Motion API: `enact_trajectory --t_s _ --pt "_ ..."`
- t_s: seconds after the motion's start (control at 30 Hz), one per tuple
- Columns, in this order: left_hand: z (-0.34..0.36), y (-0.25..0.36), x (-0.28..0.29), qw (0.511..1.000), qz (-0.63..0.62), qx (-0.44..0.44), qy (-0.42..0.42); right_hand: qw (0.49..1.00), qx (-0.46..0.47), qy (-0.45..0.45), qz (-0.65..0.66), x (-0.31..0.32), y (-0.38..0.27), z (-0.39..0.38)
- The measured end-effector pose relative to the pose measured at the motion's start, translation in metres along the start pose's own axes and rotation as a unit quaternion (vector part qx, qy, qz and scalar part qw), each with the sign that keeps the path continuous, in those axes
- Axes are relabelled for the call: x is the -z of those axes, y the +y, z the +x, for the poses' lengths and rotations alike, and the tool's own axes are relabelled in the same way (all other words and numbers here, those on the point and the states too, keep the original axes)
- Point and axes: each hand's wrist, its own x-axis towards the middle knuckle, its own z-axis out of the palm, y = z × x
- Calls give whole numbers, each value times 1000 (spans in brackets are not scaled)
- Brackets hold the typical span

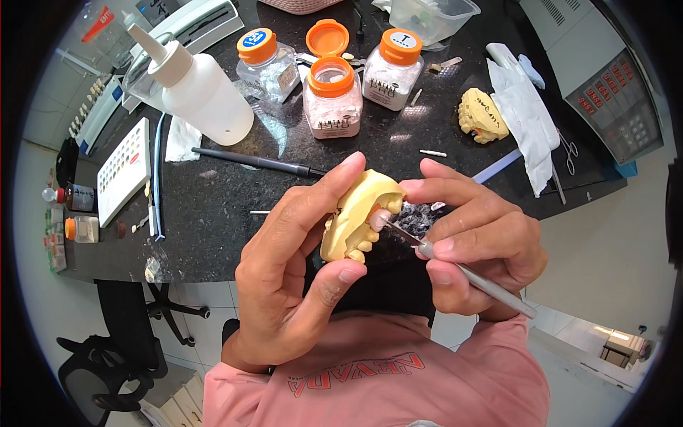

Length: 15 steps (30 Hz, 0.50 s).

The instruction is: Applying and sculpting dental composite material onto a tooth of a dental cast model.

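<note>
My left hand (302,267) grips a yellow plaster dental model (366,203) between thumb and fingers, its row of teeth facing right. A pinkish-white tooth piece (379,219) sits among the yellow teeth. In my right hand (484,238) is a slim metal carving knife (491,286) with a grey handle, held like a pen. Its thin blade touches or nearly touches the pinkish tooth. The right index fingertip rests at the model's edge. Below the model, white powder and scraps (418,217) lie scattered on the dark worktop (206,245).
An uncapped jar of pink powder (333,107) stands ahead, between two orange-capped jars (269,64) (391,69). A white squeeze bottle (206,99) is at left, near a black-handled brush (256,162). Another plaster model (482,117), tissue (519,107) and a control unit (605,92) are at right.
</note>
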Motion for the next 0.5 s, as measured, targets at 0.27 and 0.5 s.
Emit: enact_trajectory --t_s 0.27,0.5 --pt "0 1 -1 1000 -8 3 0 1000 -7 7 3 -1 0 -1" --pt "1 -1 2 1000 4 -8 -4 1000 22 -1 -3 2 3 0"
